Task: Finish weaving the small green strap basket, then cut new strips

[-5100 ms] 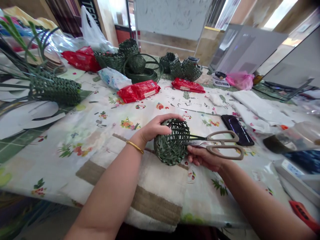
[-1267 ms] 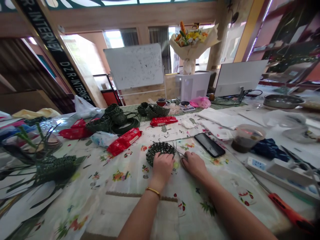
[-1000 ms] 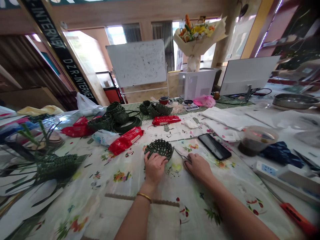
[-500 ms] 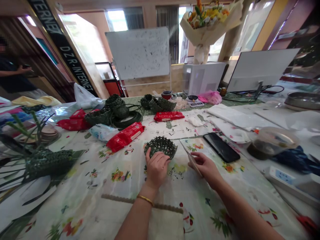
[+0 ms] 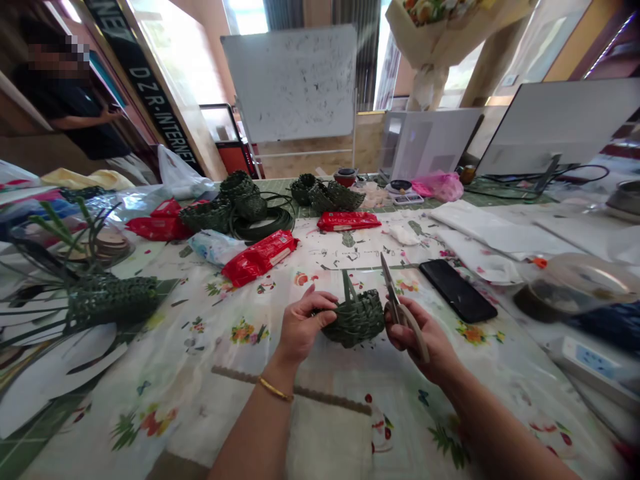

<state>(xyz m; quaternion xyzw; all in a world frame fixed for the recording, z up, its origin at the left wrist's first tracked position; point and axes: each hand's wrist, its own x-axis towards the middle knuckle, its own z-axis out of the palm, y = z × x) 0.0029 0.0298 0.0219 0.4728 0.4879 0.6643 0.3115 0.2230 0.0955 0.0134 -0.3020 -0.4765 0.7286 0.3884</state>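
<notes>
Woven leaf basket (image 5: pixel 353 319) sits in the left hand's grip (image 5: pixel 303 327), beside scissors (image 5: pixel 395 300).

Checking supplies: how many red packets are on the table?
3, maybe 4: one red packet far centre, one mid-table, and a red heap at left that may hide a second.

Basket (image 5: pixel 353 320) btwn L hand (image 5: pixel 303 325) & R hand (image 5: pixel 420 333), phone (image 5: pixel 457 291) to right.

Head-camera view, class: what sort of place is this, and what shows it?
Probably a weaving workshop or classroom: an unfinished basket sits among finished green baskets, coiled strips lie nearby, and a whiteboard stands behind.
</notes>
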